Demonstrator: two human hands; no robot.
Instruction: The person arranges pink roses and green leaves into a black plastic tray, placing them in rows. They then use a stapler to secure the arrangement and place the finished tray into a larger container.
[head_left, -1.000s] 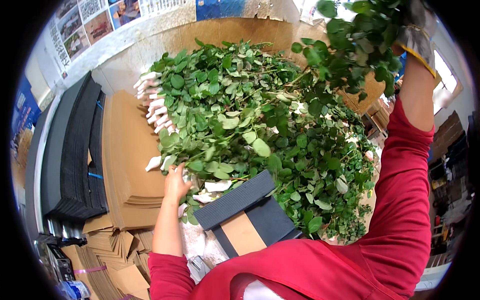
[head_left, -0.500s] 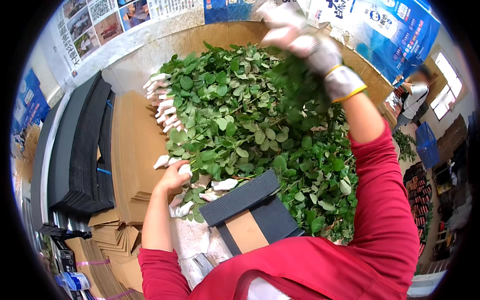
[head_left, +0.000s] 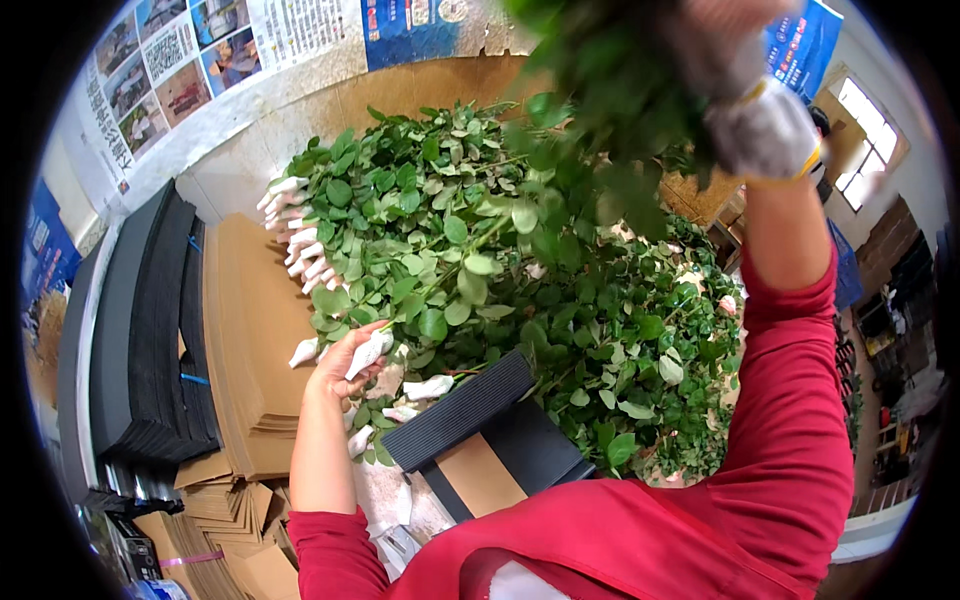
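My bare left hand (head_left: 338,368) is closed around the head end of a rose stem, its bud (head_left: 370,354) wrapped in a white sleeve. At the upper right, my gloved right hand (head_left: 762,130) is raised and blurred, closed on a bunch of leafy stems (head_left: 620,110); its fingers are partly hidden. Beneath both hands spreads a pile of leafy rose stems (head_left: 400,210), with several white-wrapped heads (head_left: 300,240) lined up along its left side. More wrapped heads (head_left: 430,387) lie just right of my left hand.
A black corrugated board (head_left: 460,410) with a brown band (head_left: 482,474) stands in front of me. To the left are brown cardboard sheets (head_left: 245,340) and black boards (head_left: 140,330). A wooden panel (head_left: 430,85) backs the pile. Behind my right arm, a person is mostly hidden.
My right hand has swung right and closer to the camera, carrying the leafy bunch. My left hand has turned, bringing the wrapped bud into fuller view.
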